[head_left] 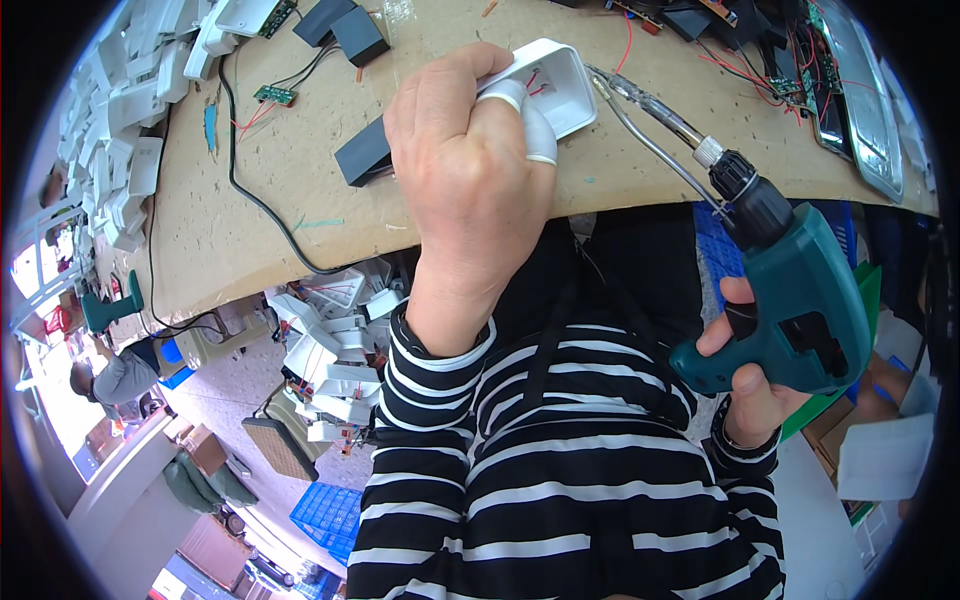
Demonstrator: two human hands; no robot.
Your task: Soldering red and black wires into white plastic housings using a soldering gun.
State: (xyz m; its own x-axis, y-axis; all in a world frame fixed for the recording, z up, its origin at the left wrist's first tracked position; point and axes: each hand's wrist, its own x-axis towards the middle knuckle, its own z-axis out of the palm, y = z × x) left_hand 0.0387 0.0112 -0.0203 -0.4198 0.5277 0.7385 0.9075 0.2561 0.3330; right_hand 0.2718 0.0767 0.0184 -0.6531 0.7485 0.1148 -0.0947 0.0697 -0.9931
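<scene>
My left hand (465, 165) is closed around a white plastic housing (572, 85), holding it tilted above the tabletop, with white covers on some fingers. Thin red wires show inside the housing. In my right hand (762, 405) is a dark green soldering gun (805, 270), its handle gripped with a finger by the black trigger. Its metal tip and a thin side tube reach up to the housing's right rim; whether they touch it cannot be made out. Partly behind my left hand lies a black box (362, 155).
White housings (120, 130) are heaped at the left, more (330, 360) below the table edge. A small circuit board (275, 95), black boxes (360, 35) and a black cord (232, 165) lie on the table (330, 190). Wired boards (790, 90) sit far right. Another person (120, 375) is at left.
</scene>
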